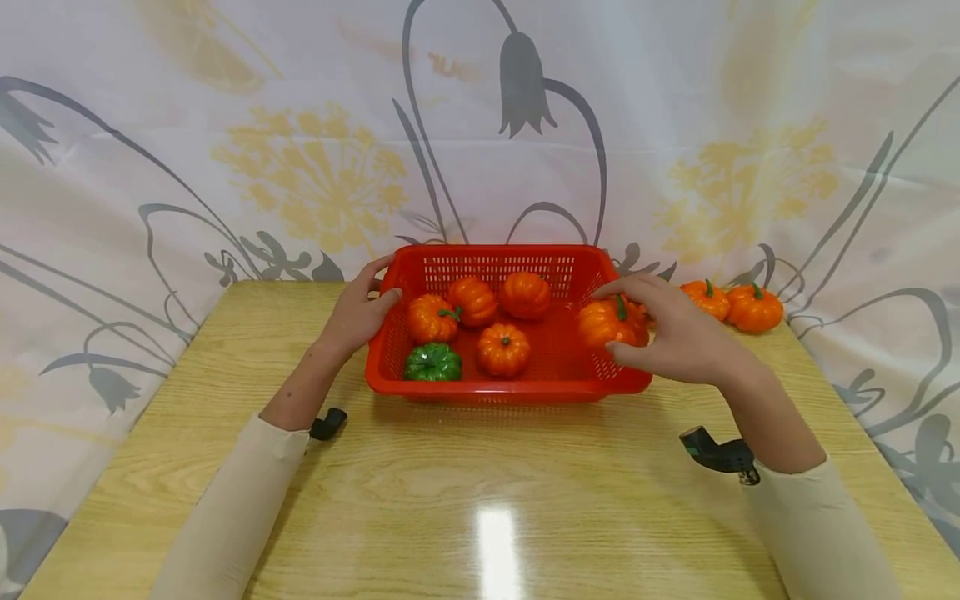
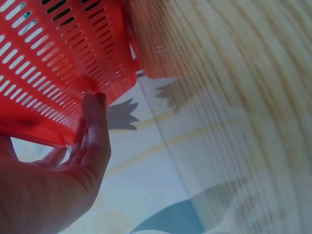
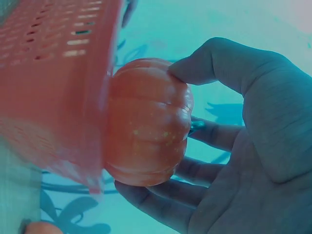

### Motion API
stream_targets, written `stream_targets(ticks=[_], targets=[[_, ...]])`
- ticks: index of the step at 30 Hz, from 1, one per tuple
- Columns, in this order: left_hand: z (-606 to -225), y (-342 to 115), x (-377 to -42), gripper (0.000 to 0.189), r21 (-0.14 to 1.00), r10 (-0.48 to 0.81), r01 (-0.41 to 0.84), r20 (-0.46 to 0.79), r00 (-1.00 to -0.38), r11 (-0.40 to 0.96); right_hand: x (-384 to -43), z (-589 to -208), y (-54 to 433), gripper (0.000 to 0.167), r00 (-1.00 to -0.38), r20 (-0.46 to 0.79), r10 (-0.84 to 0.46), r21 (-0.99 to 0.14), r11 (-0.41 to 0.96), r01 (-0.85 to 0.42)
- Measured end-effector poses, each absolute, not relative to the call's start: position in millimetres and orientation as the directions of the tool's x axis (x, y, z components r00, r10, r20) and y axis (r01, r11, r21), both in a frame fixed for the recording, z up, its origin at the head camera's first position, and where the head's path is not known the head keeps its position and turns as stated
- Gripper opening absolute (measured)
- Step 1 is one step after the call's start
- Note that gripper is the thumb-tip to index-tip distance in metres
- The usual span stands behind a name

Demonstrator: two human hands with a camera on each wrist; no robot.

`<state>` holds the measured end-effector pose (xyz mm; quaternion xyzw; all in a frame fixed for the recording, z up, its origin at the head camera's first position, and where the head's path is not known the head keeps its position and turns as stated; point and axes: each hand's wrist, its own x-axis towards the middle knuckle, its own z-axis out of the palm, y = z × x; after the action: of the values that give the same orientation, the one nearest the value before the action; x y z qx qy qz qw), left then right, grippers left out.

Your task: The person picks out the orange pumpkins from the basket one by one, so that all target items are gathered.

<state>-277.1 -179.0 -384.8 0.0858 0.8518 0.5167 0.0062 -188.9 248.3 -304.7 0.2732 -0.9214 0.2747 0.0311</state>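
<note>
A red plastic basket point(image 1: 498, 388) with slotted walls stands on the table. Inside lie several small orange pumpkins point(image 1: 503, 349) and one green pumpkin point(image 1: 432, 362) at the front left. My left hand point(image 1: 352, 315) grips the basket's left end, thumb at the rim and fingers against the outer wall point(image 2: 53, 63). At the opposite end my right hand point(image 1: 678, 333) holds an orange pumpkin point(image 1: 602, 323) with a green stem, over the basket's right rim. In the right wrist view, thumb and fingers span this pumpkin point(image 3: 146, 122) beside the basket wall point(image 3: 53, 107).
Two more orange pumpkins point(image 1: 754, 308) sit on the wooden table point(image 1: 420, 483) to the right of the basket, partly behind my right hand. A flower-patterned cloth point(image 1: 465, 125) hangs behind and beside the table. Black wrist-worn devices point(image 1: 716, 454) show below both forearms.
</note>
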Motion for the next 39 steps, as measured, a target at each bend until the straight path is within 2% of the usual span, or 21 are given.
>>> stream_targets(ticks=[8,21,32,39], targets=[[-383.8,-179.0,-276.3,0.064,0.881,0.155,0.144,0.082,-0.985,0.450,-187.0,-296.9,261.0,0.054,-0.854,0.241,-0.462,-0.464,0.718,-0.519],[-385.4,-179.8,-277.2,0.063,0.876,0.153,0.152,0.091,-0.984,0.457,-178.2,-305.1,286.7,0.055,-0.873,0.281,-0.398,-0.476,0.732,-0.487],[-384.7,-179.4,-276.5,0.064,0.883,0.150,0.138,0.078,-0.986,0.448,-174.6,-313.0,309.5,0.056,-0.913,0.214,-0.348,-0.494,0.768,-0.408],[-386.0,-179.1,-277.6,0.063,0.882,0.147,0.140,0.082,-0.986,0.450,-181.4,-320.1,321.1,0.057,-0.918,0.185,-0.351,-0.454,0.798,-0.397]])
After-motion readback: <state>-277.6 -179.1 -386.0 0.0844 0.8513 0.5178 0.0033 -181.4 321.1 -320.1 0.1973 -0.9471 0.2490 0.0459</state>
